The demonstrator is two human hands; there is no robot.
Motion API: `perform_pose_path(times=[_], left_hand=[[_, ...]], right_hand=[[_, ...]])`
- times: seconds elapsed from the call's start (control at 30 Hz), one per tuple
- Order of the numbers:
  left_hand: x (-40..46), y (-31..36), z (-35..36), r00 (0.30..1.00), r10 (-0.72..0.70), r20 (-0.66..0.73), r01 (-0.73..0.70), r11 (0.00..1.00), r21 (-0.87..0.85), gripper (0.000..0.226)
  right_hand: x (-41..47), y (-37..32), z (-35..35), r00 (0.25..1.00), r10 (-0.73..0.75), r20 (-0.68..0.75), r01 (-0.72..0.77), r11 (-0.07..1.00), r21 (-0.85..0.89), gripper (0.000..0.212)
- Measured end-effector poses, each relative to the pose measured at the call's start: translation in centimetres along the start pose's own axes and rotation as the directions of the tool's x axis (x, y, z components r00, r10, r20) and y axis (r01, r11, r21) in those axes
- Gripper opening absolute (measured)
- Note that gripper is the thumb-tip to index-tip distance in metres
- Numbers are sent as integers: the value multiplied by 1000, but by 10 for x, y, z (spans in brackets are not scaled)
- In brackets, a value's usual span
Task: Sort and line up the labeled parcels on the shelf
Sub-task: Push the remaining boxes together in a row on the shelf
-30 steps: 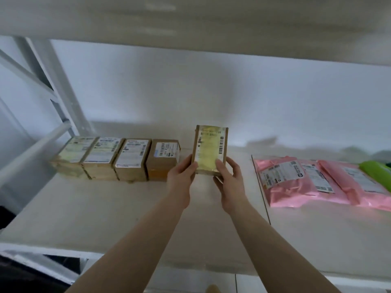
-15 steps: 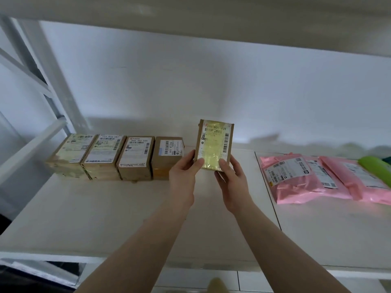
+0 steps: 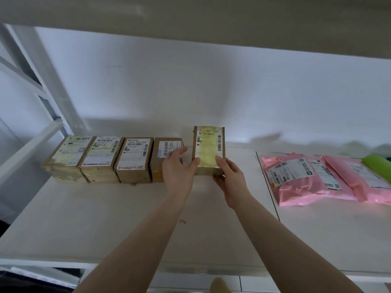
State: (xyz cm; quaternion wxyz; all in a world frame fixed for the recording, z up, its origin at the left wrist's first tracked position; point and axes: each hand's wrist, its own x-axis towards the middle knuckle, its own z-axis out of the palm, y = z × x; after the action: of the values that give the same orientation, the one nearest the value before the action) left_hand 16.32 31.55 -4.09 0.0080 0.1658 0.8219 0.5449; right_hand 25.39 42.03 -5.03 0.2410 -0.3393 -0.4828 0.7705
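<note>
Both hands (image 3: 229, 178) hold taped rectangular cardboard parcel (image 3: 208, 150).

White wall (image 3: 211, 92), grey upright (image 3: 42, 81)

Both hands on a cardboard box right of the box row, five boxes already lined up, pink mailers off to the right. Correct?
Not quite: the head view shows four boxes in the row, not five. The rest stands: left hand and right hand hold the cardboard box right of the row, pink mailers off to the right.

Bare shelf (image 3: 105, 218) in front; row of 4 boxes (image 3: 110, 157) back-left; pink mailers (image 3: 317, 178) right
</note>
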Motion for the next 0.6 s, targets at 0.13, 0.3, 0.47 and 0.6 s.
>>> perform_pose_path(times=[0.13, 0.3, 0.47, 0.6], left_hand=[[22, -12, -14, 982, 165, -93, -135, 953, 271, 48], [38, -28, -23, 988, 145, 60, -149, 746, 649, 57], [43, -43, -37, 995, 76, 58, -93, 620, 779, 64], [59, -50, -57, 998, 45, 37, -57, 587, 808, 65]], right_hand=[[13, 7, 13, 992, 104, -73, -110, 991, -75, 52], [20, 13, 29, 984, 116, -138, -144, 965, -217, 69], [24, 17, 35, 973, 97, -208, -164, 928, -334, 78], [29, 23, 30, 979, 50, -197, -121, 924, -363, 87]])
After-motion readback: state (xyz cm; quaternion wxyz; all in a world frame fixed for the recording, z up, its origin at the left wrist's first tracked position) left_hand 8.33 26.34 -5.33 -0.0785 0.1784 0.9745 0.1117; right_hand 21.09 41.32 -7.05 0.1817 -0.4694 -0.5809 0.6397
